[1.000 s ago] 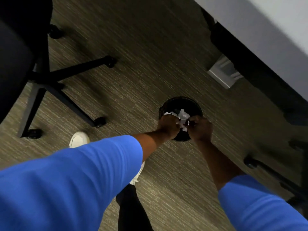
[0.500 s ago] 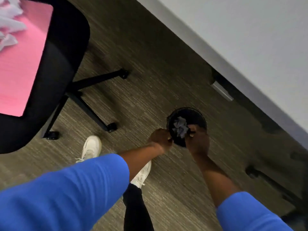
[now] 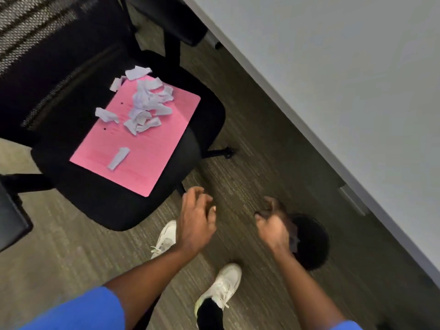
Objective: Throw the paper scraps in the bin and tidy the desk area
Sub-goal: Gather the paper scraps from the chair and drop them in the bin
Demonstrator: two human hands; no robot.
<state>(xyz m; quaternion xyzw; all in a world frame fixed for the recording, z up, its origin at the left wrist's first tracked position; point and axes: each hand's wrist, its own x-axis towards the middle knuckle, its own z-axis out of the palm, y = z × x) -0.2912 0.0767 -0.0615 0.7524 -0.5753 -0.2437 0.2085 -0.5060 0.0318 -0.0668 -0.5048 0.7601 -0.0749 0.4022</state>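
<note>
Both my hands hang empty above the carpet, left grip (image 3: pixel 196 222) loosely released, right grip (image 3: pixel 273 225) half-curled on nothing, overlapping the round black bin (image 3: pixel 312 244). The white torn paper scraps (image 3: pixel 147 103) lie on a pink sheet (image 3: pixel 142 148) on the black office chair seat (image 3: pixel 100 201), left of the bin and beyond my left hand.

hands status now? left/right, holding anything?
Left hand: open, fingers loosely curled, holding nothing.
Right hand: loosely curled above the bin, blurred; no paper visible in its grip.

Right hand (image 3: pixel 271 225) motion-blurred, covering part of the bin (image 3: pixel 312 241); bin contents indistinct; chair (image 3: pixel 100 198) backrest cut off at top edge
</note>
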